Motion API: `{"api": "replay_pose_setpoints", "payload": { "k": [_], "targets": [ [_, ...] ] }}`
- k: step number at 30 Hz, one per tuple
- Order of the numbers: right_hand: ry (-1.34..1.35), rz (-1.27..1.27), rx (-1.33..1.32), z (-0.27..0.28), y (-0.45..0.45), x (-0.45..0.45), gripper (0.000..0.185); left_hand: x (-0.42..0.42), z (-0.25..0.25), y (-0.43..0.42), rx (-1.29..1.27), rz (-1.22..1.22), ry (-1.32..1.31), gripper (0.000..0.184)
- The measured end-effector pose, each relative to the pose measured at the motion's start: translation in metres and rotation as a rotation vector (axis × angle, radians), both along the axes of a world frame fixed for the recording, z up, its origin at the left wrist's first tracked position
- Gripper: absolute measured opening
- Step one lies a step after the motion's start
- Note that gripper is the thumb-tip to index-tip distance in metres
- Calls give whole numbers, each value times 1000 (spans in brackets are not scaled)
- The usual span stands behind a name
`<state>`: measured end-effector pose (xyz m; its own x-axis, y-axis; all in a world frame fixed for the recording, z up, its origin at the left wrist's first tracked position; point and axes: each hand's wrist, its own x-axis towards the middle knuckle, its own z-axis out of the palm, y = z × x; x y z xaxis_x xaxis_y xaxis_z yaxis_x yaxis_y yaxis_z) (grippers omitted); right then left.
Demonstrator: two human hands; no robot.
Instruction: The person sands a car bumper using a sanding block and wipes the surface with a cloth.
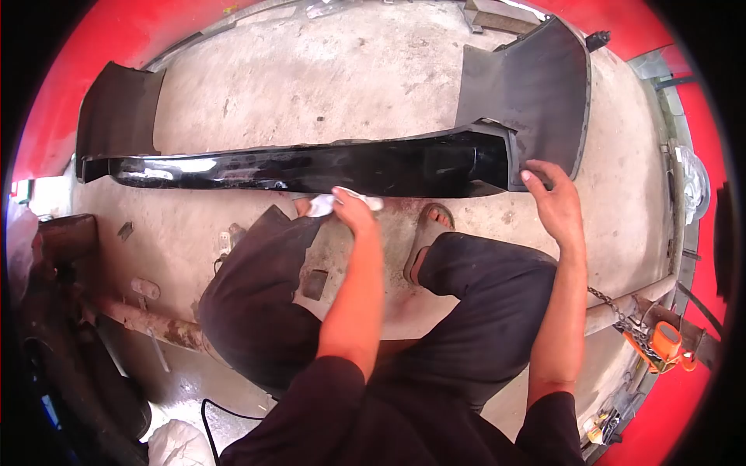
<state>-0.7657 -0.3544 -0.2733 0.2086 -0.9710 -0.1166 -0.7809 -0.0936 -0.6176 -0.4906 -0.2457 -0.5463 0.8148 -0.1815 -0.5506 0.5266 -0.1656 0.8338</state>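
Note:
A long glossy black panel (311, 167) lies across the view in front of my knees, with a dark grey flared piece (120, 109) at its left end and a larger one (536, 85) at its right. My left hand (353, 210) is closed on a white cloth (322, 205) at the panel's near edge, around its middle. At the right end my right hand (553, 194) has its fingers apart, the fingertips by the panel's corner; nothing shows in its grip.
A rusty pipe (151, 324) runs behind my legs. On the right are a chain (610, 301) and an orange hoist (666, 340). Dark parts (66, 326) stand at the left. A black cable (208, 427) and a white bag (179, 445) are at the lower left.

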Motion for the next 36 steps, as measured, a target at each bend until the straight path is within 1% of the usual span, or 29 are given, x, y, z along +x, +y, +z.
{"api": "replay_pose_setpoints", "payload": {
  "k": [1,3,5,7,8,9,11,13,15,17,19,20,22,23,24,25,26,27,28,29,30,31,33,34,36],
  "targets": [
    [0,-1,-6,2,-1,2,34,-23,-6,-1,-260,35,130,56],
    [14,1,12,4,1,6,33,-66,-9,-7,-467,125,403,51],
    [14,2,10,5,1,7,33,-89,23,-6,-508,34,541,47],
    [13,-2,16,3,2,5,33,-105,48,-3,-475,-51,642,41],
    [-5,-10,31,2,1,5,33,-109,53,0,-468,-153,725,33],
    [-22,-18,43,3,0,4,34,-109,68,4,-466,-296,829,30],
    [1,-10,27,7,-1,4,34,-99,94,1,-657,-503,822,33],
    [25,-16,28,8,2,-1,34,-57,162,-20,-769,-564,630,36],
    [-60,-31,6,7,1,-4,35,-1,200,-48,-757,-622,483,43],
    [-73,-69,40,19,1,0,35,44,237,-85,-785,-701,194,45],
    [-76,-104,78,23,3,1,35,85,248,-125,-642,-964,-8,45],
    [-70,-85,46,23,2,0,35,95,244,-144,-640,-974,-4,45],
    [-61,-67,20,24,0,3,34,107,232,-177,-358,-1304,-54,46],
    [-54,-70,29,26,0,5,34,105,217,-189,-207,-1442,-83,52],
    [-48,-71,39,27,-1,7,33,106,187,-202,-90,-1565,-125,49],
    [-45,-72,43,27,-2,8,33,99,163,-210,78,-1674,-152,51],
    [-25,-55,32,27,-3,7,32,95,130,-221,284,-1939,-227,58],
    [-7,-36,20,26,-5,8,32,82,104,-219,361,-2105,-508,65],
    [-1,-44,25,27,-6,10,31,66,97,-214,366,-2287,-466,62],
    [1,-44,35,27,-6,11,31,50,95,-212,353,-2439,-254,54],
    [11,-51,36,27,-7,12,31,47,48,-203,269,-2334,423,51],
    [19,-61,41,24,-8,12,31,36,68,-197,437,-2194,515,63],
    [10,-70,90,19,-10,9,32,39,42,-188,488,-2161,670,78],
    [28,-78,102,18,-13,9,32,40,57,-189,497,-2160,687,78],
    [45,-80,130,18,-15,9,32,55,86,-192,761,-2359,380,84]
  ]
}}
